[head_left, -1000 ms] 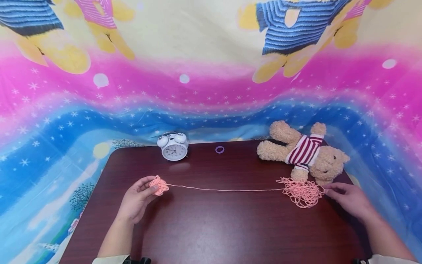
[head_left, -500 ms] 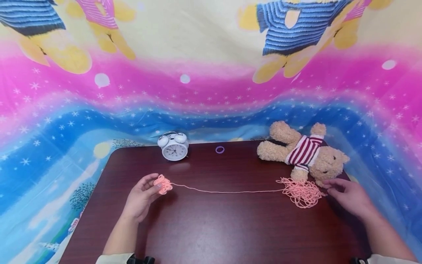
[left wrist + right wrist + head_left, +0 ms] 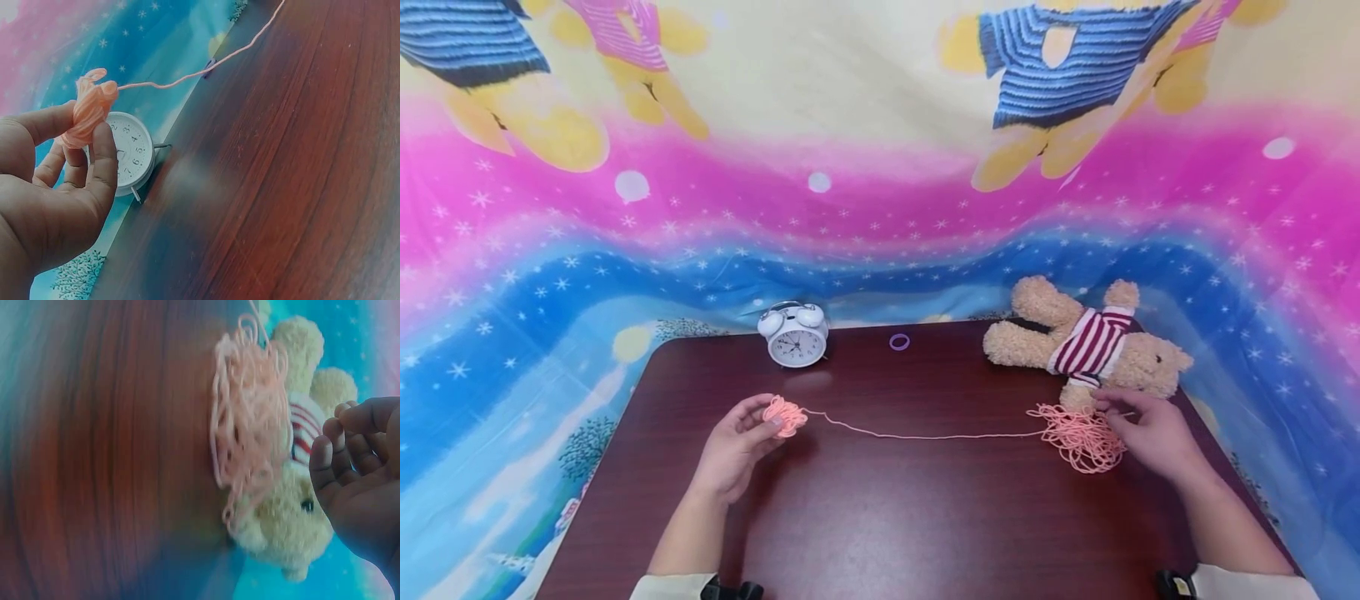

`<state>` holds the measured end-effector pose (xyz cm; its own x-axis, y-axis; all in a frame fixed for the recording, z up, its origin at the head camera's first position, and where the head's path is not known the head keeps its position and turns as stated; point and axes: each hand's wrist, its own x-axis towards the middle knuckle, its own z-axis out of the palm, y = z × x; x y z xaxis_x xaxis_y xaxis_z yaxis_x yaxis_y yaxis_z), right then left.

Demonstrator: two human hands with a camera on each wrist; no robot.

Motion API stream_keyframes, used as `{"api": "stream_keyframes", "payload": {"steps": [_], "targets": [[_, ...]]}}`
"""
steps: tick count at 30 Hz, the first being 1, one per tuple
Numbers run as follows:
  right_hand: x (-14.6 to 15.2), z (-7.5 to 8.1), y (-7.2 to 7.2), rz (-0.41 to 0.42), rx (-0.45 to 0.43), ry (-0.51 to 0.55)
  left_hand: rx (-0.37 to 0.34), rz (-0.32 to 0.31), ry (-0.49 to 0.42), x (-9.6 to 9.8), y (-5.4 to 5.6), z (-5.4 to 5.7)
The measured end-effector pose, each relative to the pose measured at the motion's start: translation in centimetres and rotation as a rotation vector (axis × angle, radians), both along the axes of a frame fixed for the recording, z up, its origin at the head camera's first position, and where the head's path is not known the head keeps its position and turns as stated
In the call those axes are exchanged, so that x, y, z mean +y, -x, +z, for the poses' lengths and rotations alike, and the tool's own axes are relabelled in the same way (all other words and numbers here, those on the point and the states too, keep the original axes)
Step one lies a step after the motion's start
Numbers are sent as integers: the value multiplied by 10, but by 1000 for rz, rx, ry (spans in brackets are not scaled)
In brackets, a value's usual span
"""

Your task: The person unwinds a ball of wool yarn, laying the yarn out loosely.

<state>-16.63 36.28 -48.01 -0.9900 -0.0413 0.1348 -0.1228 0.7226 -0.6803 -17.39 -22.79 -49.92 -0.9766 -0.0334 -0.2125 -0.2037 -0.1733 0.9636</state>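
Note:
My left hand [image 3: 730, 450] pinches a small wound bundle of peach yarn [image 3: 786, 417] above the table, between thumb and fingers; the left wrist view shows the same yarn bundle [image 3: 92, 115] up close. From it a single slack strand [image 3: 925, 437] runs right to a loose, tangled yarn pile [image 3: 1078, 443]. My right hand [image 3: 1159, 435] hovers at the right side of that pile with loosely bent fingers. In the right wrist view nothing lies between the fingers of this right hand [image 3: 362, 475], which is apart from the tangled pile [image 3: 250, 419].
A teddy bear [image 3: 1090, 346] in a striped shirt lies just behind the yarn pile, one paw against it. At the back of the dark wooden table [image 3: 880, 517] stand a white alarm clock [image 3: 796, 337] and, lying flat, a purple ring [image 3: 899, 342]. A printed cloth [image 3: 880, 217] hangs behind.
My left hand has moved slightly right with the yarn bundle, and the strand sags more. My right hand has left the pile's right edge, where its fingertips were at yarn, and shifted left over it.

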Motion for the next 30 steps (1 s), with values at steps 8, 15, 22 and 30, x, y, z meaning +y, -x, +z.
{"api": "stream_keyframes", "payload": {"steps": [8, 15, 22, 30], "targets": [[-38, -10, 12, 42, 10, 70, 21, -33, -12, 9, 1, 0], [-71, -15, 21, 84, 1, 132, 19, -42, -35, 19, 2, 1], [-100, -19, 29, 126, 32, 148, 26, -52, -80, 32, 4, 2], [-135, -21, 36, 179, 39, 158, 45, -72, -141, 47, 6, -1]]}}
